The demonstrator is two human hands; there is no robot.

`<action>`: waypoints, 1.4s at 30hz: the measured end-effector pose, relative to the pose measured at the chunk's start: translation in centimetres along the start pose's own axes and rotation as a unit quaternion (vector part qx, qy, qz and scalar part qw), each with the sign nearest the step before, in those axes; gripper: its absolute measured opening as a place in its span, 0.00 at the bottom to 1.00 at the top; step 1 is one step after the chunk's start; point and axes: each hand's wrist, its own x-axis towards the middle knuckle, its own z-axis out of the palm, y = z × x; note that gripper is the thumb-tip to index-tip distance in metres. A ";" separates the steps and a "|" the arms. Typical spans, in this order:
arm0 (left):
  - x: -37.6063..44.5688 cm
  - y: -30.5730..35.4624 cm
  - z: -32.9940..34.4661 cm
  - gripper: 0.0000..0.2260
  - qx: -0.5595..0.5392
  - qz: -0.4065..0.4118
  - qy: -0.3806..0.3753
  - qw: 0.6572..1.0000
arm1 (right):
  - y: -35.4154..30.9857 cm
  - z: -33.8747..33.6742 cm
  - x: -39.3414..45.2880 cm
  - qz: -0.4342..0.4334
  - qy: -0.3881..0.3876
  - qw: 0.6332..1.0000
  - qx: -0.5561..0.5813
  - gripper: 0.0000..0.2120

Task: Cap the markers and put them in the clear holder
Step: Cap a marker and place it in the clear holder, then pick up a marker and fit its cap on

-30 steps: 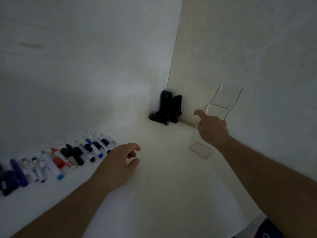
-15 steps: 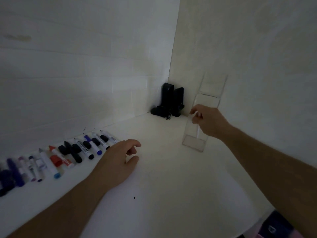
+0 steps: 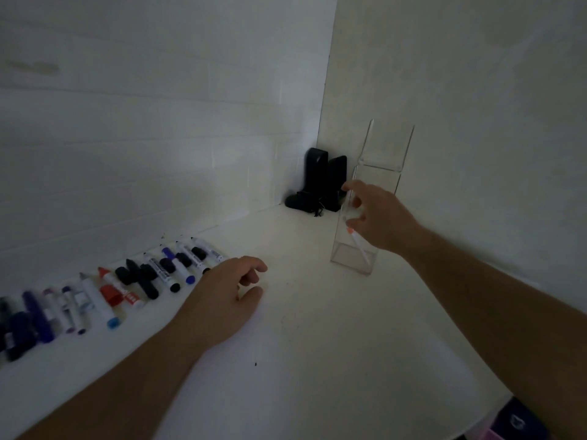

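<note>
Clear hard plastic forms the holder point(image 3: 365, 217), a tall narrow box standing upright on the white table point(image 3: 317, 344) near the right wall; it is judged light, stiff and top-heavy, so it could tip or slide under a sideways push and is best steadied at mid-height by its side edges. One white marker with an orange tip point(image 3: 357, 241) leans at a slant inside the holder, its lower end near the base. Remaining markers point(image 3: 152, 277) lie in a row on the table along the left wall, some capped, several with loose black caps beside them; these are judged light, rigid and smooth, prone to rolling, and best taken by a pinch at mid-barrel. The right hand point(image 3: 378, 217) is extended forward with the arm nearly straight, its fingers loosely spread against the front face and left edge of the holder; whether they clamp it or merely touch it cannot be told. The left hand point(image 3: 222, 296) rests palm-down on the table just beside the near end of the marker row, fingers relaxed and slightly curled, holding nothing.
</note>
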 end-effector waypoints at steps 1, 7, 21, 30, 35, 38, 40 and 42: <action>0.0 0.0 0.0 0.13 0.003 0.001 0.001 1.000 | -0.1 0.0 0.0 0.001 -0.003 1.000 0.003 0.32; 0.1 -0.5 -0.5 0.10 0.034 0.033 0.011 0.999 | -4.4 2.0 -2.0 -0.123 0.202 0.967 -0.098 0.20; 0.9 -4.7 -6.3 0.16 0.261 -0.124 0.209 0.934 | -17.5 16.2 1.2 -0.057 -0.110 0.986 0.113 0.11; 0.8 -4.8 -5.3 0.15 0.259 -0.149 0.157 0.941 | -13.2 13.5 -2.1 -0.010 -0.076 0.995 0.065 0.05; 1.6 -3.7 -4.5 0.11 0.225 -0.147 0.157 0.950 | -12.2 12.6 -3.0 0.040 -0.037 0.974 0.220 0.07; 3.5 -3.1 -5.1 0.12 0.253 -0.161 0.117 0.947 | -11.7 12.7 -2.7 0.082 -0.030 0.946 0.314 0.08; 5.7 -2.8 -5.9 0.15 0.284 -0.190 0.041 0.939 | -11.3 12.7 -2.6 0.093 -0.030 0.929 0.357 0.07; 8.1 -2.9 -6.6 0.17 0.323 -0.219 -0.038 0.920 | -11.3 12.7 -2.6 0.093 -0.030 0.921 0.376 0.06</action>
